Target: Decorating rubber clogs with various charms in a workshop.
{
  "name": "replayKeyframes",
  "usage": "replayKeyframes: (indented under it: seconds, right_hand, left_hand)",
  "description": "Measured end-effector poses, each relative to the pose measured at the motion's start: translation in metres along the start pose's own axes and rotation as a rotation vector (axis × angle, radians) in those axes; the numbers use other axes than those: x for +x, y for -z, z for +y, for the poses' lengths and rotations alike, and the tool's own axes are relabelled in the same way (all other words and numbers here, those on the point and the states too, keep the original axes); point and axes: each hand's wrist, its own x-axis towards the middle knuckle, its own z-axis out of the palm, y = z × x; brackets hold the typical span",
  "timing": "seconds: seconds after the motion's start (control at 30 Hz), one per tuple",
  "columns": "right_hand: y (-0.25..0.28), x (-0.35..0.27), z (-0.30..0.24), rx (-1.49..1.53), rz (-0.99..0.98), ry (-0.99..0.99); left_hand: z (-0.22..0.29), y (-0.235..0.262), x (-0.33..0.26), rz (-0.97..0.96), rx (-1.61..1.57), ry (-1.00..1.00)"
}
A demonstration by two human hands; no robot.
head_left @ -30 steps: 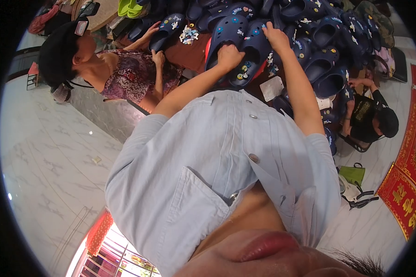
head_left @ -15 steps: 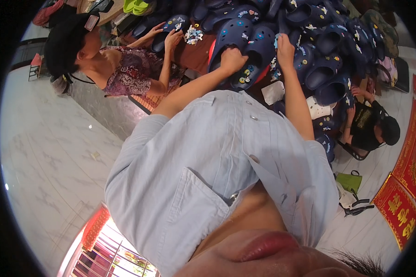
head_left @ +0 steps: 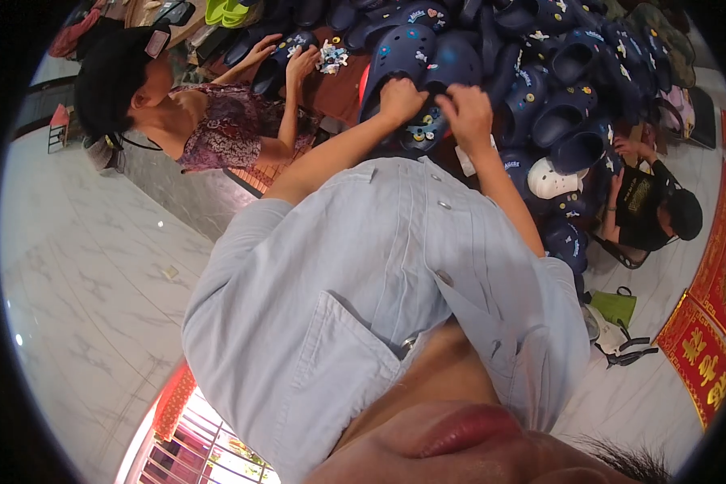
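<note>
A pair of navy clogs lies before me: the left clog [head_left: 397, 60] carries a few small charms, and the right clog [head_left: 455, 63] sits close beside it. My left hand [head_left: 403, 101] is closed at the left clog's opening, with its fingertips hidden in the shoe. Over the right clog's opening is my right hand [head_left: 469, 113], its fingers curled together. Whatever they may pinch is too small to make out. Colourful charms [head_left: 423, 133] show below the hands, near the heel end.
Many decorated navy clogs [head_left: 561, 121] pile up at the right, with a white clog [head_left: 550, 179] among them. A co-worker [head_left: 218, 121] at the left handles another clog beside a heap of charms [head_left: 331, 56]. A second person [head_left: 649, 206] sits at the right.
My right hand has come left and down from the charms beside the pair to the right clog's opening. My left hand stays at the left clog.
</note>
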Motion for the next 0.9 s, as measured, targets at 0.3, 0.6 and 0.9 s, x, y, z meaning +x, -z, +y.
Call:
replayKeyframes:
  seconds: [0.3, 0.6, 0.9]
  right_hand:
    - [-0.036, 0.091, 0.053, -0.307, -0.555, -0.656]
    - [-0.059, 0.079, 0.075, -0.248, -0.615, -0.532]
    - [-0.019, 0.042, 0.065, 0.552, -0.233, -0.577]
  left_hand:
    - [0.007, 0.007, -0.003, 0.042, -0.066, 0.042]
    - [0.004, 0.009, -0.004, 0.035, -0.057, 0.038]
    - [0.002, 0.006, -0.004, 0.071, -0.030, 0.025]
